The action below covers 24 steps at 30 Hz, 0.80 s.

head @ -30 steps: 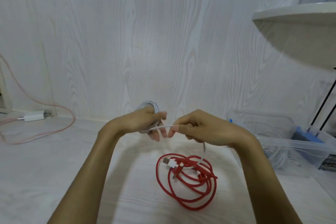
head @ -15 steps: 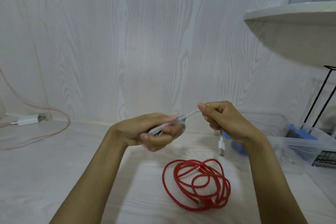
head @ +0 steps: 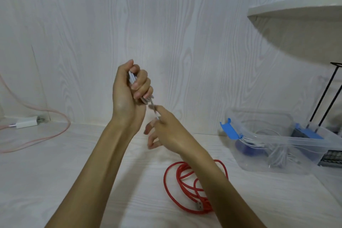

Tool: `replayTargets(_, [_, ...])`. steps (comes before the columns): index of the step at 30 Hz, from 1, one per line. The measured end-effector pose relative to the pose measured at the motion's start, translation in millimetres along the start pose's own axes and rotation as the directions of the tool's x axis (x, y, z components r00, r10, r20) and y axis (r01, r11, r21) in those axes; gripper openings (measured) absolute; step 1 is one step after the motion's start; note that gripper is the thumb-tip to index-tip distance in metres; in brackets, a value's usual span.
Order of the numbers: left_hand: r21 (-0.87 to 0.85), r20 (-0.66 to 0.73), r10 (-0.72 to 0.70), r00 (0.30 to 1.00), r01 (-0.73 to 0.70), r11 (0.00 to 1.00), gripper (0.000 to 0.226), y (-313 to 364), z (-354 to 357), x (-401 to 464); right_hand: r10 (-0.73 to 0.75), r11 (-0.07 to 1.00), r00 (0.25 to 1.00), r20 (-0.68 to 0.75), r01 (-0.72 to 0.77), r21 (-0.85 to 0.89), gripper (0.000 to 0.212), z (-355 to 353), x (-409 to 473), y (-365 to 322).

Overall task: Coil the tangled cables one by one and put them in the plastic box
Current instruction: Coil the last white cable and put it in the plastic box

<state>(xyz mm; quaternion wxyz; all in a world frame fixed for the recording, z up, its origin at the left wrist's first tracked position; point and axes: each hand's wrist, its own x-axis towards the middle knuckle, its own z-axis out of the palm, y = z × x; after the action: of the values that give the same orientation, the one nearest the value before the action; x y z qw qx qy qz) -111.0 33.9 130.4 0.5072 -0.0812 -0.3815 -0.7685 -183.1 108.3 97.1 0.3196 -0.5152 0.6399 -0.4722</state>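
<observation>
Nearest the camera, red cable (head: pixel 196 187): lies in a loose tangle on the bench (head: pixel 55 172), under the right forearm; nothing touches it, so by my reading it is next in line and not yet coiled.

Right hand (head: pixel 167 131): beyond the red cable, below and just right of the left hand; thumb and forefinger pinch the free tail of the white cable, the other fingers hang loosely curled. Half a second ago it was raised level with the left hand, drawing the tail out sideways; now it has swung under the bundle.

White cable (head: pixel 133 81): above the red cable, gathered into a bundle inside the left fist, with only a short blurred tail running down to the right hand's pinch.

Left hand (head: pixel 129 89): above the right hand, fingers curled tightly round the bundle. A second ago it lay flat and low; now it stands upright, fist turned up.

Meaning: the tail seems to be going round the bundle to bind it, so this coil looks nearly finished.

Plastic box (head: pixel 288 155): right of the red cable, well apart from both hands, open, with pale cables already inside and a blue clip (head: pixel 230 129) at its near corner.

Pink cable (head: pixel 46 135): far left of the red cable, by the wall, leading toward a white charger (head: pixel 26 123).
</observation>
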Motion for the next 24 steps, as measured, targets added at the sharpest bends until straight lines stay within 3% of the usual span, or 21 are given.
replayTargets(2, [0.096,-0.05,0.064,0.997,-0.059,0.994,0.032,1,0,1,-0.051,0.975,0.998,-0.025,0.044,-0.219,0.062,3,-9,-3])
replayTargets(3, [0.141,-0.081,0.089,0.993,-0.076,0.987,0.032,0,-2,2,-0.125,0.915,0.99,-0.065,0.089,-0.394,0.058,6,-13,-4])
replayTargets(4, [0.201,-0.116,0.113,0.987,-0.089,0.976,0.033,-1,-4,3,-0.214,0.829,0.971,-0.101,0.126,-0.545,0.046,9,-16,-5])
replayTargets(6, [0.35,-0.162,0.157,0.974,-0.092,0.932,0.035,-3,-8,5,-0.37,0.709,0.916,-0.156,0.169,-0.684,0.017,14,-20,-6])
replayTargets(9, [0.53,-0.175,0.125,0.977,-0.013,0.848,0.053,-6,-13,8,-0.447,0.698,0.882,-0.149,0.239,-0.675,0.011,9,-21,-11])
replayTargets(11, [0.655,-0.157,0.051,0.986,0.066,0.752,0.066,-7,-15,7,-0.402,0.801,0.907,-0.128,0.28,-0.53,0.009,-3,-20,-16])
replayTargets(14, [0.831,-0.037,-0.051,0.998,0.06,0.552,0.062,-13,-17,2,-0.308,0.864,0.951,-0.002,0.279,-0.419,0.014,-24,-22,-18])
replayTargets(16, [0.865,0.032,-0.102,0.994,0.023,0.501,0.061,-19,-18,-1,-0.31,0.854,0.95,0.029,0.292,-0.43,0.017,-32,-23,-16])
replayTargets(18, [0.861,0.063,-0.139,0.988,0.017,0.509,0.058,-25,-17,-2,-0.385,0.825,0.92,-0.074,0.307,-0.475,0.014,-36,-23,-14])
replayTargets(21, [0.836,0.037,-0.187,0.982,0.072,0.544,0.05,-30,-13,-3,-0.501,0.787,0.816,-0.288,0.292,-0.544,0.005,-39,-23,-12])
replayTargets(24, [0.872,0.059,-0.252,0.966,0.074,0.484,0.073,-34,-10,-8,-0.506,0.791,0.775,-0.38,0.241,-0.562,0.012,-40,-23,-11])
